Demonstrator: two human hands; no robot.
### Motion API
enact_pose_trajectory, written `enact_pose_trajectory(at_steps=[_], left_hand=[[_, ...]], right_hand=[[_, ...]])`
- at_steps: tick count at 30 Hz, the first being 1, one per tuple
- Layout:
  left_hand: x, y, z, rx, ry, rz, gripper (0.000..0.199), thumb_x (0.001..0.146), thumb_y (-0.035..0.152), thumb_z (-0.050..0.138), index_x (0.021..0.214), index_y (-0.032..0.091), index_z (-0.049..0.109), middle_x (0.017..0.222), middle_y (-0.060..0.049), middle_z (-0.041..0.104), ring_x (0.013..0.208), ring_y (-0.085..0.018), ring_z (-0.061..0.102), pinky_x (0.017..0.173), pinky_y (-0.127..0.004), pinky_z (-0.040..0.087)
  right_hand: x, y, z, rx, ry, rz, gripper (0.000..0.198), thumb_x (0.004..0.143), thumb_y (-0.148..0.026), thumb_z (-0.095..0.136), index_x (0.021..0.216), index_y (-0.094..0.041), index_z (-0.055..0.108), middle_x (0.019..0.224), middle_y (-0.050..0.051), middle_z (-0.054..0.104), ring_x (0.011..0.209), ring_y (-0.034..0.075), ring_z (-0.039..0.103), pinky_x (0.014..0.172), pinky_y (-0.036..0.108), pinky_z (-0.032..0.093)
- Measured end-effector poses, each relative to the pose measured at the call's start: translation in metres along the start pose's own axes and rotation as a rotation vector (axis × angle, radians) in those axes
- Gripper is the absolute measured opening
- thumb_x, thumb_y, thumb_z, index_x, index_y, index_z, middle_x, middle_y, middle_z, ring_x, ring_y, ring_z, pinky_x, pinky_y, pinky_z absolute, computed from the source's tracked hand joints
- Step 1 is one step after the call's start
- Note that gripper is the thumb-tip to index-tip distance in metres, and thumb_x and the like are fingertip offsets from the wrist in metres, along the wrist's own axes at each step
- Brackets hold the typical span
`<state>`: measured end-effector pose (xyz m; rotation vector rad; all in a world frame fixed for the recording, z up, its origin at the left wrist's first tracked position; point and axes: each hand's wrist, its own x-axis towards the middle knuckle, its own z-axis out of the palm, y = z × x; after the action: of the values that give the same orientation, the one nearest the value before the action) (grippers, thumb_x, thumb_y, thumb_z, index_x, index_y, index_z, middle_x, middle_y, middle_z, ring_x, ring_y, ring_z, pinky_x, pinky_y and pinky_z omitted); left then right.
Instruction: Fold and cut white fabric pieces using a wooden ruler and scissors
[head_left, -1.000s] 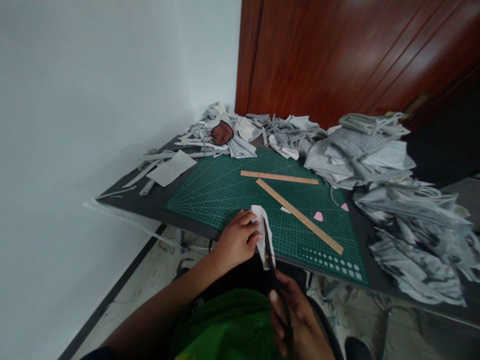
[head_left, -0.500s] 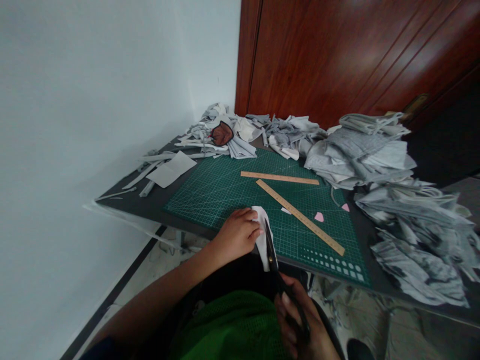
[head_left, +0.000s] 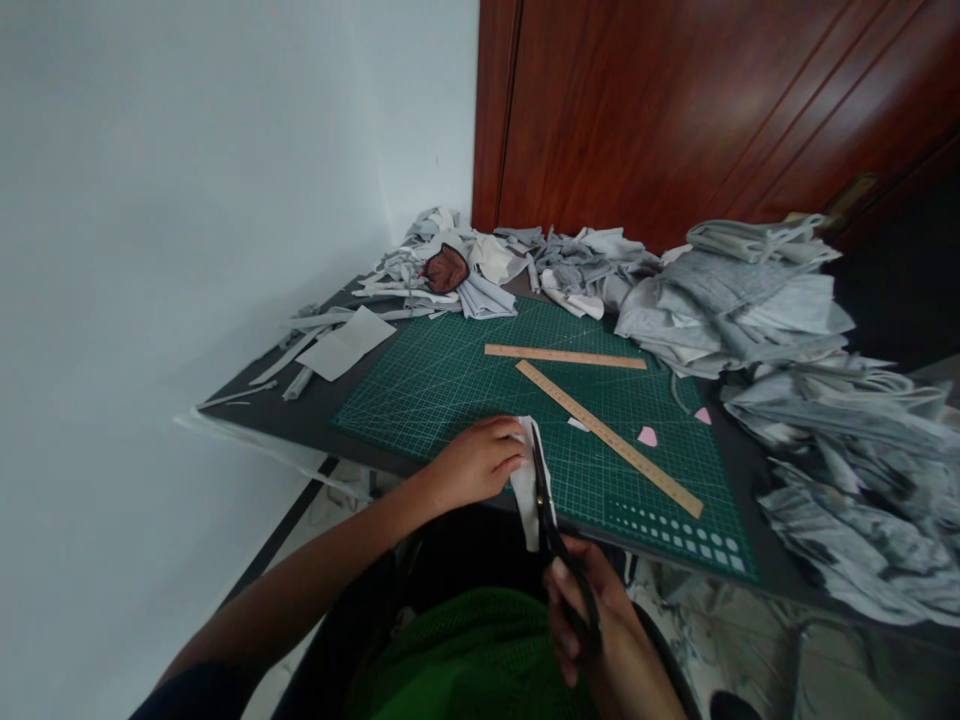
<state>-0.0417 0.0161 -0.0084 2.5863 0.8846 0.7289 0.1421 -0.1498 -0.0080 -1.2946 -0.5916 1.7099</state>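
My left hand point(head_left: 484, 460) is closed on a small white piece of fabric point(head_left: 528, 505), gripping its left side at the front edge of the green cutting mat point(head_left: 420, 385). In my right hand point(head_left: 592, 610) are black-handled scissors point(head_left: 547, 510), with my fingers wrapped round the handles. Their blades point away from me and lie along the right side of the white piece. The lower end of the piece hangs past the table edge. A small white scrap point(head_left: 577, 424) lies on the mat just beyond the scissors.
Two wooden rulers point(head_left: 611, 440) lie across the mat, near two pink pieces point(head_left: 647, 436). Grey fabric stacks point(head_left: 739, 300) line the right side, and loose scraps point(head_left: 487, 295) heap at the back. A white sheet point(head_left: 345, 343) lies at left. Wall and wooden door point(head_left: 645, 110) bound the table.
The scissors have moved slightly up along the white fabric, and their blades look closer together. My left hand keeps its grip. The whole view has shifted slightly.
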Motion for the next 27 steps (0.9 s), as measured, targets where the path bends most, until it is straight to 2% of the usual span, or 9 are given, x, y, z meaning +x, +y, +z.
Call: enact_pose_trajectory(at_steps=[4,7,13,18,27], left_hand=[[-0.001,-0.002,0.003,-0.024,0.027,-0.011,0.017,0.100,0.019,0.057,0.109,0.017,0.071,0.119,-0.008,0.071,0.124,-0.023,0.061,0.112,-0.039,0.047],[-0.002,-0.001,0.003,-0.017,0.014,-0.010,0.017,0.101,0.019,0.056,0.106,0.017,0.072,0.120,-0.008,0.071,0.126,-0.023,0.061,0.113,-0.039,0.047],[-0.004,-0.001,0.004,-0.014,0.039,-0.041,0.020,0.102,0.021,0.055,0.103,0.018,0.075,0.121,-0.007,0.071,0.126,-0.023,0.062,0.111,-0.037,0.049],[-0.004,-0.002,0.007,-0.038,0.077,-0.057,0.021,0.101,0.020,0.055,0.103,0.017,0.076,0.120,-0.008,0.071,0.120,-0.022,0.065,0.105,-0.035,0.052],[-0.005,-0.001,0.005,-0.056,0.052,-0.078,0.023,0.101,0.019,0.054,0.100,0.019,0.076,0.120,-0.008,0.071,0.120,-0.022,0.065,0.107,-0.036,0.051]], right_hand=[[0.003,-0.008,0.008,-0.023,0.038,0.006,0.072,0.069,-0.064,0.086,0.116,-0.026,0.047,0.072,-0.009,0.057,0.043,0.006,0.045,0.033,0.018,0.037],[0.001,-0.014,0.015,-0.042,0.078,-0.004,0.075,0.066,-0.066,0.086,0.116,-0.025,0.048,0.070,-0.009,0.055,0.044,0.006,0.044,0.033,0.017,0.035],[0.000,-0.019,0.020,-0.061,0.076,-0.008,0.078,0.062,-0.069,0.087,0.114,-0.025,0.048,0.070,-0.009,0.055,0.044,0.007,0.045,0.034,0.017,0.034],[-0.001,-0.019,0.018,-0.073,0.076,-0.013,0.077,0.065,-0.068,0.086,0.116,-0.025,0.048,0.073,-0.008,0.056,0.045,0.006,0.045,0.034,0.018,0.034],[-0.003,-0.022,0.020,-0.127,0.067,-0.025,0.077,0.064,-0.070,0.085,0.115,-0.023,0.050,0.069,-0.009,0.054,0.044,0.006,0.043,0.034,0.017,0.034]])
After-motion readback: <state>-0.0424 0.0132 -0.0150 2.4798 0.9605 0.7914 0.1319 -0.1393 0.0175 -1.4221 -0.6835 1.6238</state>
